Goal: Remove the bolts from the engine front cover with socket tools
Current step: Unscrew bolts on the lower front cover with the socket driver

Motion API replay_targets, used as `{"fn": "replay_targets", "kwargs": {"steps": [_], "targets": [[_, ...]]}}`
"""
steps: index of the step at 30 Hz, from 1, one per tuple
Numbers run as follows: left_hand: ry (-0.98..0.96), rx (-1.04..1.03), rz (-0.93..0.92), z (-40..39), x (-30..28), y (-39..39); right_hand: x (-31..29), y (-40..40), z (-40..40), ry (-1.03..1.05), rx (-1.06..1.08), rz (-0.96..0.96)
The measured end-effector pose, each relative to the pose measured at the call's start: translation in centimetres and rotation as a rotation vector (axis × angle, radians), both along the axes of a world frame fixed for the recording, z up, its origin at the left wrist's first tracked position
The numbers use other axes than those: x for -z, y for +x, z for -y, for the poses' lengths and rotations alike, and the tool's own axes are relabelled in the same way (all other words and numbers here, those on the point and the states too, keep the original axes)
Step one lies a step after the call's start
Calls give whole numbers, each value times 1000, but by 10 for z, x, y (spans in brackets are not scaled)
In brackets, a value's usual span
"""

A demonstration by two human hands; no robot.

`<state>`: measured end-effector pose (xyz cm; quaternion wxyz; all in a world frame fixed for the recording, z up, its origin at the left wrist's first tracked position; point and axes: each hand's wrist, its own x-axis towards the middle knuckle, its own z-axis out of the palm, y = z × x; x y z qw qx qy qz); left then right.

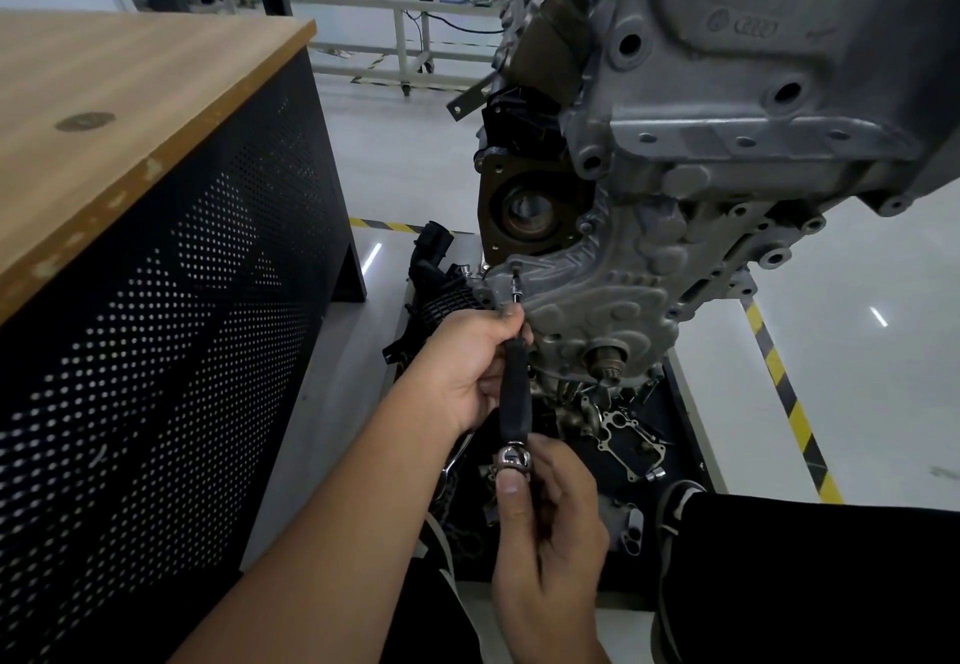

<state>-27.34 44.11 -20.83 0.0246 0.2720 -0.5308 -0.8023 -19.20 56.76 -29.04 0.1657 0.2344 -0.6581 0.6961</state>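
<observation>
Nearest to us, our right hand (550,523) pinches the chrome end (514,458) of the socket driver between thumb and curled fingers; just beyond it our left hand (467,367) wraps round the upper part of the black handle (516,393), fingertips pinching near the thin shaft (516,289); the shaft runs up to a bolt (516,268) at the left edge of the engine front cover (587,300), and whether the socket is fully seated on the head is too small to tell. Below the hands, loose metal parts and a gasket-like plate (626,435) lie on the dark base of the engine stand (685,403); the crank nose (610,359) sticks out near the cover's lower edge. Further up, several bosses along the cover's rim show as dark holes, though we cannot say for certain they are empty. To our left stands a wood-topped workbench (130,107) with a perforated black side.

To do this step well, we judge we should keep the driver in line with the bolt's axis, let the left hand steady the shaft while the right spins the end, and press in lightly so the socket does not slip; we should catch the bolt as it frees, or it may drop among the parts below.
</observation>
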Motion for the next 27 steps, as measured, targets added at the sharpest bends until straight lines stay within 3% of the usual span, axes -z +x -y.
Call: {"fn": "replay_targets", "kwargs": {"steps": [9, 16, 18, 20, 22, 27], "targets": [[-19, 10, -26, 3, 5, -1, 2, 1, 0, -15, -41, 56], [29, -6, -11, 4, 3, -2, -13, 10, 6, -9, -38, -52], [40, -3, -6, 4, 3, -2, -17, 11, 8, -94, 111, 75], [63, 5, 1, 3, 3, -2, -24, 4, 6, -165, 200, 349], [93, 1, 23, 4, 2, -1, -29, -9, 0, -14, 137, 425], [169, -66, 79, 12, -1, 0, -40, -25, -4, 272, -24, 328]]}}
